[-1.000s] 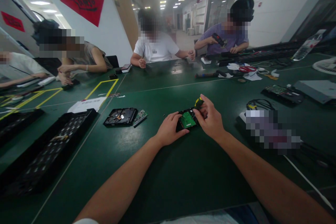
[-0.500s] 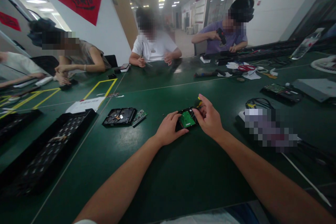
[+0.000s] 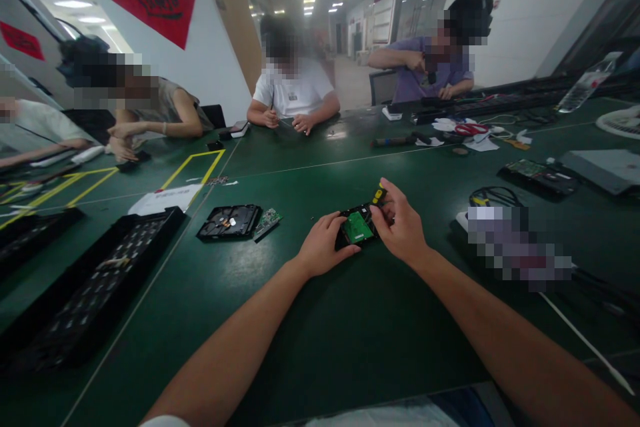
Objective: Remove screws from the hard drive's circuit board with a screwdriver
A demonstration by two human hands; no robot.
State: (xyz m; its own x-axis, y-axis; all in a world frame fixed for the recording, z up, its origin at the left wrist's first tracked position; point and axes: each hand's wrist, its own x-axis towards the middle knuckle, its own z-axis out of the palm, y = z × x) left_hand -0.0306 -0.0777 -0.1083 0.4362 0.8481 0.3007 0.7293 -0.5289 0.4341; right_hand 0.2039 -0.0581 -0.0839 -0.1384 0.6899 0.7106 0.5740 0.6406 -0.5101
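Observation:
A black hard drive with a green circuit board (image 3: pixel 358 226) lies on the dark green table (image 3: pixel 300 320) in front of me. My left hand (image 3: pixel 325 244) grips its left side, with the thumb along the near edge. At the drive's right side, my right hand (image 3: pixel 397 220) has its fingers bent round a small yellow and black tool (image 3: pixel 379 193), which sticks up over the drive's far right corner. The tool's lower end is hidden by the fingers.
Left of my hands lie another hard drive (image 3: pixel 230 222), a loose circuit board (image 3: pixel 269 221) and a long black tray (image 3: pixel 95 280). To the right are a blurred-out item (image 3: pixel 520 247), another drive (image 3: pixel 539 178) and a bottle (image 3: pixel 590 83). Several people sit across the table.
More of the yellow and black tool shows above my right fingers. My left hand and the drive keep their places. Across the table, the person in white has lowered a hand toward the tabletop.

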